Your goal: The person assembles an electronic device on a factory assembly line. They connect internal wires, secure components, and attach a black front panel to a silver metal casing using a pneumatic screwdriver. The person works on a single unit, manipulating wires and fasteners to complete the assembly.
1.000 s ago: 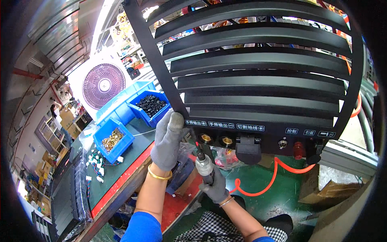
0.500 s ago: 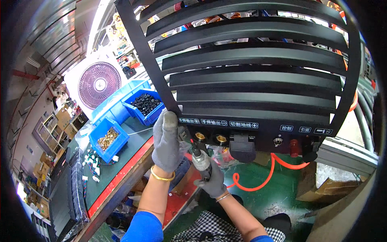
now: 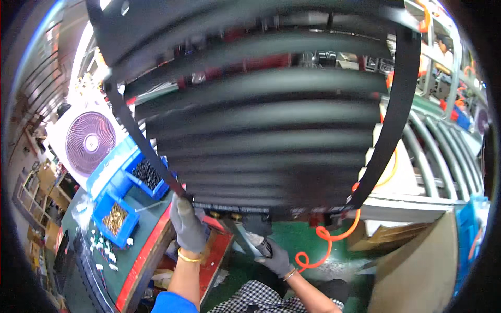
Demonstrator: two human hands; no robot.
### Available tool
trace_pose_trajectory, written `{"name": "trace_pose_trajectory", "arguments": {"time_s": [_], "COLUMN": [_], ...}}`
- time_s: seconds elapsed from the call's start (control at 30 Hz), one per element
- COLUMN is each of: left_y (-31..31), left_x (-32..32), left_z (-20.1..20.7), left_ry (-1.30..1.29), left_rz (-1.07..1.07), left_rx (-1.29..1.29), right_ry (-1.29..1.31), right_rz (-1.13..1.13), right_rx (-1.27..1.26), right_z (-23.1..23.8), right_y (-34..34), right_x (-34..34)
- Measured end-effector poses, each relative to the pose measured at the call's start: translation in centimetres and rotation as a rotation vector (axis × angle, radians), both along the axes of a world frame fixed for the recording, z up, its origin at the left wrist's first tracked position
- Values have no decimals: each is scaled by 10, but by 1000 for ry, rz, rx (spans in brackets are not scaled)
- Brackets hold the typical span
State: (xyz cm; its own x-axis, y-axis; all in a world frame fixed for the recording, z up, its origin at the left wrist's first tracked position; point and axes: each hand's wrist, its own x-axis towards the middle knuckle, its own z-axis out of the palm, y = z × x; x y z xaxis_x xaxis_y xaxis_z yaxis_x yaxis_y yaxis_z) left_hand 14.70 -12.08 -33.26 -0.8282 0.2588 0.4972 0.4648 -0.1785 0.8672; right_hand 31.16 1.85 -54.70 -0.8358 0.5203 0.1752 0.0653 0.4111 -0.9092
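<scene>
A large black louvered panel fills the upper middle, blurred, its lower strip with sockets seen at a steep angle. My left hand, in a grey glove, grips its lower left corner; some fingers are hidden behind the edge. Below the panel, my right hand, gloved too, is closed around a silver-grey power screwdriver. The tool points up and left toward the underside of the strip, close to a dark socket cover. Whether its tip touches anything is too blurred to tell.
On the green bench at left stand blue bins with brass parts and black parts. White connectors lie nearby. A fan stands behind. Right are an orange coiled hose, a roller conveyor and a cardboard sheet.
The view has shifted, and the panel now sits further left and looks more tilted, its lower strip foreshortened. The screwdriver has dropped away from the brass sockets. Both hands keep their holds.
</scene>
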Motion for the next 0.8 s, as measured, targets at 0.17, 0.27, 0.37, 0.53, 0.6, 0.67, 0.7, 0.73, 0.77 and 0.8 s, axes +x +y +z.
{"name": "trace_pose_trajectory", "arguments": {"time_s": [0.17, 0.27, 0.37, 0.53, 0.6, 0.67, 0.7, 0.73, 0.77, 0.8], "left_y": [8, 19, 16, -3, -12, -22, -33, -50, -77, -97], "left_x": [31, 44, 42, 34, 53, 69, 80, 95, 113, 126], "left_z": [34, 56, 58, 37, 101, 128, 113, 101, 90, 85], "left_ry": [-86, -114, -101, -171, -184, -142, -94, -42, 3, 47], "left_rz": [-137, -140, -104, -97, -152, -106, -37, 31, -36, -105], "left_rx": [35, 55, -41, -236, -408, -524, -558, -596, -764, -930], "right_ry": [-331, -393, -402, -512, -538, -523, -592, -562, -522, -613], "right_rz": [-253, -438, -503, -516, -552, -572, -661, -681, -704, -678], "right_rx": [-323, -469, -502, -703, -566, -514, -760, -822, -883, -840], "right_z": [33, 4, 24, 145, 160, 183, 199, 223, 244, 264], "right_y": [12, 17, 24, 29, 36, 43, 47, 48, 48, 52], "right_x": [60, 110, 161, 222, 243, 255, 257, 260, 261, 265]}}
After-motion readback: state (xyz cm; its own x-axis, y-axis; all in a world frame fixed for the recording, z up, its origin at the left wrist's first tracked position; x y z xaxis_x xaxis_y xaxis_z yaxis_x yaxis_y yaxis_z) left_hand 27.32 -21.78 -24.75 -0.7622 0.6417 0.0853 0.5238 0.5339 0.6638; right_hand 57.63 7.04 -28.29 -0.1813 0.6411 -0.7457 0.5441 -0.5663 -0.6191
